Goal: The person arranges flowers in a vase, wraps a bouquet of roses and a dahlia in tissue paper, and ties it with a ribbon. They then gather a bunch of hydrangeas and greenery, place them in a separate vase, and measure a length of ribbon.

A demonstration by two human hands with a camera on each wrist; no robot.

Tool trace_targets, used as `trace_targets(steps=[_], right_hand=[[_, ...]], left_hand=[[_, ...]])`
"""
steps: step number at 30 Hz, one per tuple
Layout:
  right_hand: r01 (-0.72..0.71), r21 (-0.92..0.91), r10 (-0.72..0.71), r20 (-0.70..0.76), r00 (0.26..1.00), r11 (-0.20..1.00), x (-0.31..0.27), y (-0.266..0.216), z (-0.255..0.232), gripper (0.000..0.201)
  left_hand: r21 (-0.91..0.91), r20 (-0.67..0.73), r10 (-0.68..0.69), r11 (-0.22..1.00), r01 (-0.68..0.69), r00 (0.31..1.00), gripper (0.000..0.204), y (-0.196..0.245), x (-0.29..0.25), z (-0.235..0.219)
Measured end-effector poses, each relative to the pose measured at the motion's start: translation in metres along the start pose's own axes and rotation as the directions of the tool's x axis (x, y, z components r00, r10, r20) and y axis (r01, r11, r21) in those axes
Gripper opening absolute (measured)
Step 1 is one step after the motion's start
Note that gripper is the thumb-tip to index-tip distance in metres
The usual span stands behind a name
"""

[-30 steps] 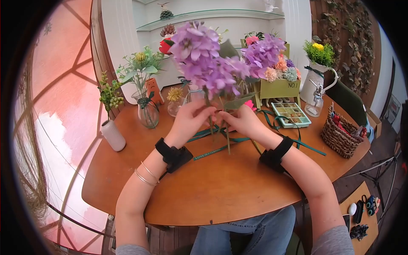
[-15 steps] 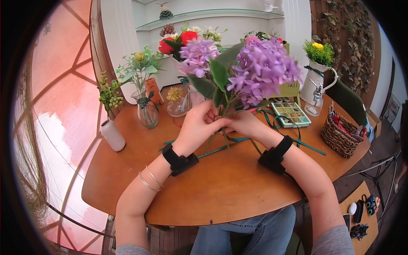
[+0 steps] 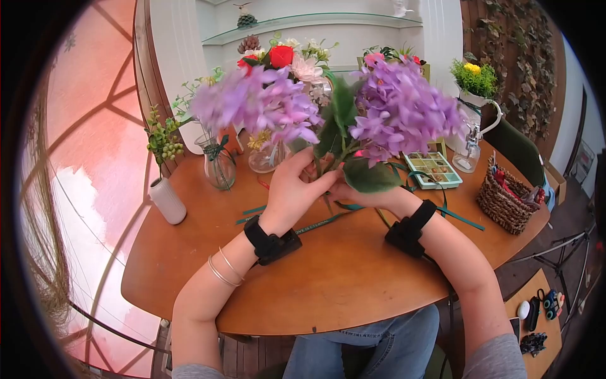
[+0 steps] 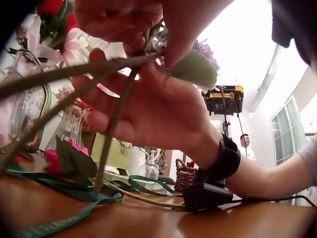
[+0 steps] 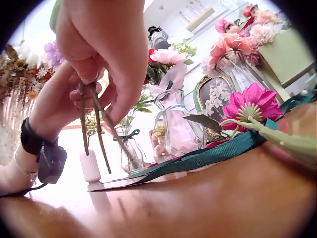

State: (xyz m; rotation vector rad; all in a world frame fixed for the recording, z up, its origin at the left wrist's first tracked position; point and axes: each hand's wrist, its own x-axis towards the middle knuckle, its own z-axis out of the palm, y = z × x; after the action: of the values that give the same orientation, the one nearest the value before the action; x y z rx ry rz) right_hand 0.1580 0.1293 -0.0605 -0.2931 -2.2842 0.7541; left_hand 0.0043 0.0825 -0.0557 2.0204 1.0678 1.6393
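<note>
Two purple flower heads, one [image 3: 259, 104] on the left and one [image 3: 407, 107] on the right, rise from stems gathered between both hands above the table. The left hand [image 3: 297, 189] pinches the stems with thumb and fingers. Close against it, the right hand [image 3: 372, 194] also holds the stems, its fingers partly hidden by a green leaf [image 3: 372, 177]. Several brown stems [image 5: 101, 131] point down below the fingers in the right wrist view. Dark green ribbon [image 5: 198, 159] and a magenta flower [image 5: 250, 105] lie on the table under and beside the hands.
A white vase [image 3: 168, 202] and a glass vase [image 3: 219, 169] stand at the left. Rightward are a compartment box [image 3: 433, 169], a glass bottle [image 3: 467, 151], a white pitcher [image 3: 470, 117] and a woven basket [image 3: 508, 201]. Red and pink flowers stand behind the hands.
The two purple flower heads have spread apart, the left one swinging left and the right one slightly right. Both hands stay together at the stems, with the left hand a little lower and further right.
</note>
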Motion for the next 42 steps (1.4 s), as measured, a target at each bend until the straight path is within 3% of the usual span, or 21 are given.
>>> trace_targets(steps=[3,4,5,6,7,9,11,13,15,17,18,19,21,23,26,28,30,34,36,38,42], right_hand=[[0.113,-0.287,-0.116,0.006,0.993,0.951,0.000,0.003,-0.001,0.031],[0.112,-0.286,-0.116,0.006,0.993,0.952,0.001,0.000,-0.004,0.031],[-0.071,-0.298,0.113,0.127,0.985,0.952,0.005,-0.025,-0.008,0.031],[-0.247,-0.332,0.335,0.239,0.912,0.911,0.007,-0.039,-0.010,0.030],[-0.247,-0.331,0.334,0.239,0.912,0.911,0.006,-0.034,-0.008,0.030],[0.050,0.112,-0.050,-0.001,0.999,0.992,0.001,-0.015,0.000,0.028],[0.094,0.199,-0.079,-0.082,0.993,0.975,0.001,-0.004,0.009,0.026],[0.145,0.280,-0.101,-0.165,0.981,0.949,0.001,0.002,0.011,0.024],[-0.003,0.266,0.016,-0.045,0.999,0.964,0.001,0.006,0.009,0.020],[0.044,0.239,-0.025,-0.078,0.997,0.970,0.003,0.008,0.010,0.017],[0.089,0.210,-0.067,-0.110,0.992,0.974,0.005,0.007,0.011,0.015],[0.089,0.210,-0.067,-0.110,0.992,0.974,0.006,0.004,0.011,0.015],[-0.190,0.234,0.237,-0.197,0.951,0.954,0.010,-0.017,0.010,0.013],[-0.183,0.287,0.258,-0.251,0.933,0.940,0.012,-0.026,0.009,0.013],[-0.052,0.442,0.231,-0.362,0.903,0.895,0.014,-0.018,0.012,0.012],[-0.124,0.579,0.382,-0.349,0.856,0.806,0.016,-0.014,0.007,0.013],[-0.107,0.561,0.359,-0.361,0.861,0.821,0.014,-0.009,0.004,0.015],[-0.194,0.584,0.457,-0.346,0.819,0.789,0.012,-0.013,-0.006,0.019],[-0.210,0.615,0.494,-0.338,0.801,0.760,0.009,-0.012,-0.013,0.020],[-0.335,0.638,0.575,-0.209,0.791,0.693,0.008,-0.004,-0.021,0.019],[-0.295,0.617,0.539,-0.253,0.803,0.730,0.009,0.013,-0.019,0.020]], left_hand=[[0.046,0.006,-0.068,0.997,0.068,0.998,0.026,0.006,0.000,-0.002],[0.088,0.007,-0.055,0.995,0.055,0.998,0.027,0.011,0.000,-0.002],[0.130,0.009,-0.042,0.991,0.041,0.999,0.029,0.015,0.000,-0.002],[0.131,0.009,-0.043,0.991,0.041,0.999,0.029,0.012,0.000,-0.002],[0.184,-0.011,0.009,0.983,-0.007,1.000,0.029,0.007,0.001,-0.002],[0.238,-0.027,0.062,0.970,-0.054,0.998,0.029,0.008,0.001,-0.003],[0.059,0.039,-0.110,0.992,0.108,0.993,0.028,0.017,-0.001,-0.005],[0.022,0.072,-0.110,0.994,0.109,0.991,0.025,0.012,0.001,-0.007],[-0.014,0.104,-0.108,0.994,0.110,0.989,0.023,0.011,0.002,-0.007],[-0.287,0.084,-0.080,0.953,0.101,0.993,0.021,0.013,0.003,-0.005],[-0.287,0.084,-0.079,0.953,0.100,0.993,0.021,0.012,0.004,-0.005],[-0.177,0.014,-0.021,0.984,0.023,1.000,0.021,0.009,0.005,-0.005],[-0.061,-0.050,0.043,0.997,-0.046,0.998,0.022,0.005,0.007,-0.007],[0.118,-0.128,0.073,0.991,-0.058,0.989,0.025,0.002,0.009,-0.015],[0.145,-0.166,0.089,0.987,-0.065,0.982,0.029,0.006,0.011,-0.022],[0.135,-0.191,0.058,0.990,-0.033,0.980,0.029,0.012,0.011,-0.026],[0.124,-0.215,0.028,0.992,-0.002,0.976,0.030,0.011,0.012,-0.029],[0.139,-0.314,0.158,0.983,-0.120,0.936,0.028,0.004,0.020,-0.038],[0.284,-0.339,0.239,0.948,-0.143,0.910,0.029,0.010,0.022,-0.050],[0.362,-0.340,0.237,0.926,-0.106,0.910,0.027,0.018,0.024,-0.063],[0.374,-0.358,0.326,0.909,-0.186,0.875,0.028,0.037,0.025,-0.077]])
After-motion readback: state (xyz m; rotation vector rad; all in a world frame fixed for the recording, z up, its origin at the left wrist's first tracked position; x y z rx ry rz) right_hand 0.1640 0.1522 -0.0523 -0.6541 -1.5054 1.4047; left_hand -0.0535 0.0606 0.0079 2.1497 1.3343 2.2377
